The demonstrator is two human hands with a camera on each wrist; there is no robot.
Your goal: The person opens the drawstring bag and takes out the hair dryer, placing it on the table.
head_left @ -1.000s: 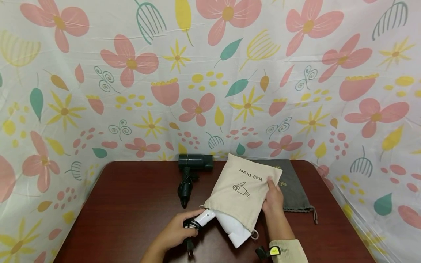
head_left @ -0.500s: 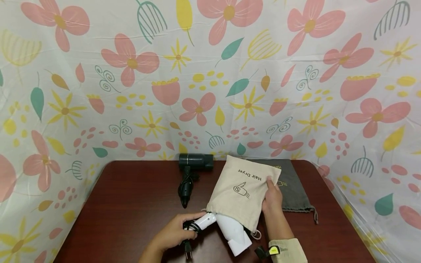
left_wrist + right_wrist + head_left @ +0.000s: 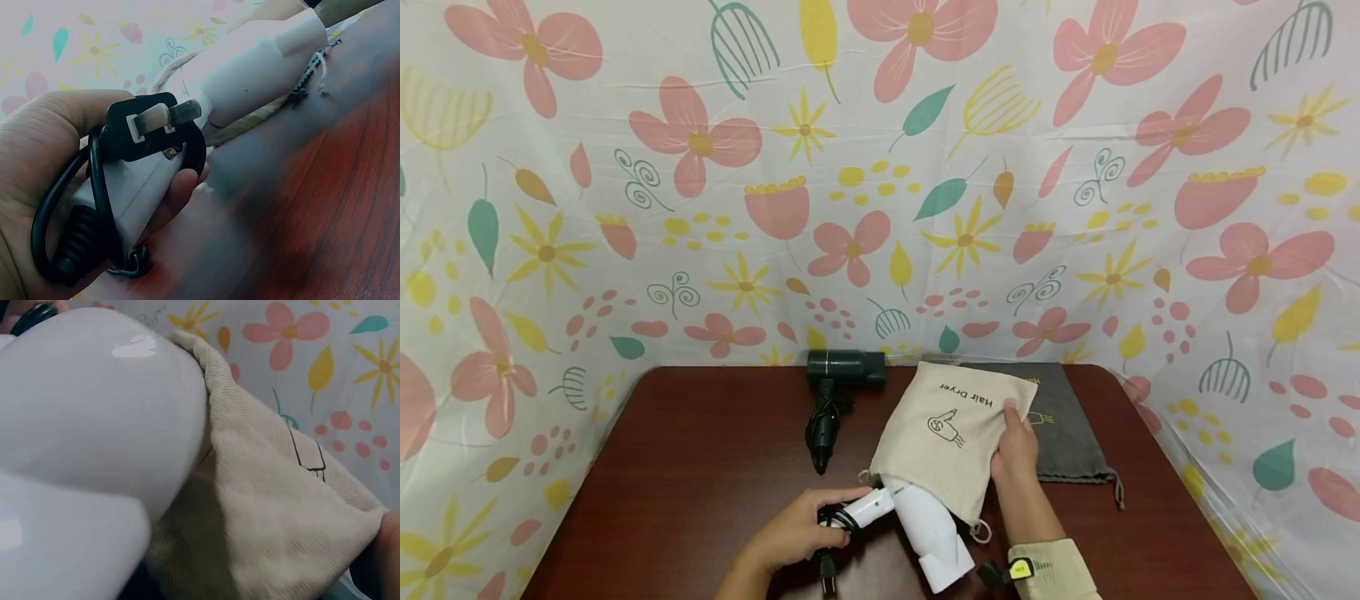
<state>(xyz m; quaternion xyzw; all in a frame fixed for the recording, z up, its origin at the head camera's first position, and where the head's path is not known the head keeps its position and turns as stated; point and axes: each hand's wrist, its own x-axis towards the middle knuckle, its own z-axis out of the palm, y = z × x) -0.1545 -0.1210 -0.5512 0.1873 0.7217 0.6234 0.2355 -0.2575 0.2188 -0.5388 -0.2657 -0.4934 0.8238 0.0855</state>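
Observation:
A white hair dryer [image 3: 925,533] sticks partly out of the mouth of a beige drawstring bag [image 3: 951,433] printed "Hair Dryer"; the cloth hides its other end. My left hand [image 3: 797,525] grips the dryer's handle, around which the black cord is wound. In the left wrist view the two-pin plug [image 3: 150,125] lies against the handle, and my thumb and fingers curl round both. My right hand [image 3: 1017,446] pinches the bag's right edge, thumb on top. From the right wrist view, the dryer's white body [image 3: 100,400] fills the left and the bag's opening [image 3: 212,425] sags beside it.
A dark green hair dryer [image 3: 846,369] with its cord bundled lies at the table's back edge. Behind the beige bag lies a grey drawstring bag [image 3: 1071,442]. The brown table [image 3: 685,492] meets a flower-patterned curtain [image 3: 850,167] at the back.
More of the white dryer's body shows below the bag's mouth than a second ago. The bag and my right hand have shifted slightly toward me and left; my left hand keeps its grip.

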